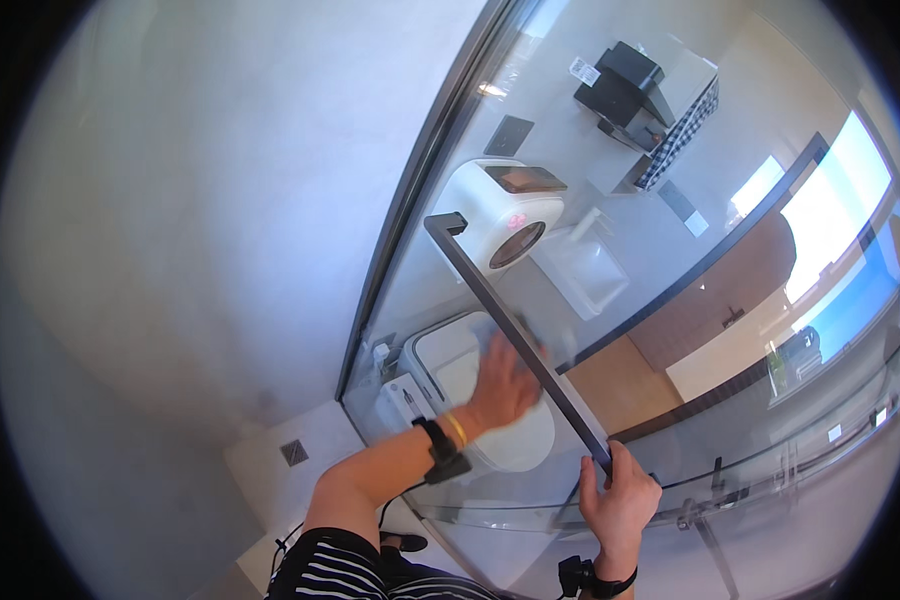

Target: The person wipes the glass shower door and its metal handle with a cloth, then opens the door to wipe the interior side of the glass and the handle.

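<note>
A glass shower door (435, 300) with a long dark metal bar handle (495, 304) fills the middle of the view. My right hand (621, 491) is closed around the handle's lower end. My left hand (504, 386), blurred, lies at the glass just left of the bar, its fingers spread. A blurred greyish patch shows by its fingertips; whether it is a cloth in the hand or a reflection, I cannot tell. Both wrists wear black straps, and the left also has a yellow band.
Through the glass are a white toilet (525, 442), a small white front-loading appliance (472, 202), a white washbasin (589, 270) and a black wall-mounted box (619, 86). A dark door frame (401, 244) borders the pale wall at left. A square floor drain (295, 452) lies below it.
</note>
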